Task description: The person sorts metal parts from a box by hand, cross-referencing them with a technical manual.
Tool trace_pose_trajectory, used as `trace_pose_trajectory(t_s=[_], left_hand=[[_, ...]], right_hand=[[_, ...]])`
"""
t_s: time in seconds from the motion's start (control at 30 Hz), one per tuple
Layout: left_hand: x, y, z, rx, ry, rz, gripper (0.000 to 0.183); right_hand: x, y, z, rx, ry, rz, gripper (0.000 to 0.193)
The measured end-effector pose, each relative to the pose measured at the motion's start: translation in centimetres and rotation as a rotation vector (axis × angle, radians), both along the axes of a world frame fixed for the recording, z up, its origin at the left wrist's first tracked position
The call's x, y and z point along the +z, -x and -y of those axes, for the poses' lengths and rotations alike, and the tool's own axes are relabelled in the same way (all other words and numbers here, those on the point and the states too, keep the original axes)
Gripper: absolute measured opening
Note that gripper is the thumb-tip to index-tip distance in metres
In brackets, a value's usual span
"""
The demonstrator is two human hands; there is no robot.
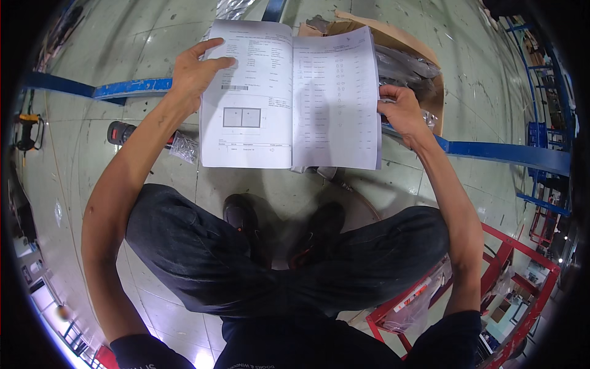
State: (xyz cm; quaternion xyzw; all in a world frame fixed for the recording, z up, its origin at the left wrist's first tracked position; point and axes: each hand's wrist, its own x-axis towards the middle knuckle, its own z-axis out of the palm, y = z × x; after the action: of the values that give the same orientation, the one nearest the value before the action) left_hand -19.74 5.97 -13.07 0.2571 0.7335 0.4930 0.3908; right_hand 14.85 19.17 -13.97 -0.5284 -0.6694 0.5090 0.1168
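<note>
An opened stapled-looking document (246, 132) of white printed sheets is held up in front of me, its left page bearing a small two-panel drawing and its right page rows of text with small symbols. My left hand (193, 69) grips the left page's edge, thumb and index finger lying over the paper. At the outer edge of the right page, my right hand (402, 111) pinches the sheets, with part of its fingers behind them. Both forearms reach up past my bent knees.
Behind the pages stands an open cardboard box (424, 52) with plastic-wrapped parts. A blue metal bar (504, 155) crosses the floor. A black-and-red tool (121, 132) and a clear plastic bag (183, 147) lie left. Red metal frame (501, 252) stands lower right; blue racks (538, 144) line the far right.
</note>
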Motion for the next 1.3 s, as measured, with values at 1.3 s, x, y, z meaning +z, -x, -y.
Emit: trace_pose_trajectory(t_s=[1.3], left_hand=[[1.9,-6.4,-1.6,-0.281,0.064,0.139,0.049]], right_hand=[[3.8,6.7,5.6,0.177,-0.784,-0.104,0.038]])
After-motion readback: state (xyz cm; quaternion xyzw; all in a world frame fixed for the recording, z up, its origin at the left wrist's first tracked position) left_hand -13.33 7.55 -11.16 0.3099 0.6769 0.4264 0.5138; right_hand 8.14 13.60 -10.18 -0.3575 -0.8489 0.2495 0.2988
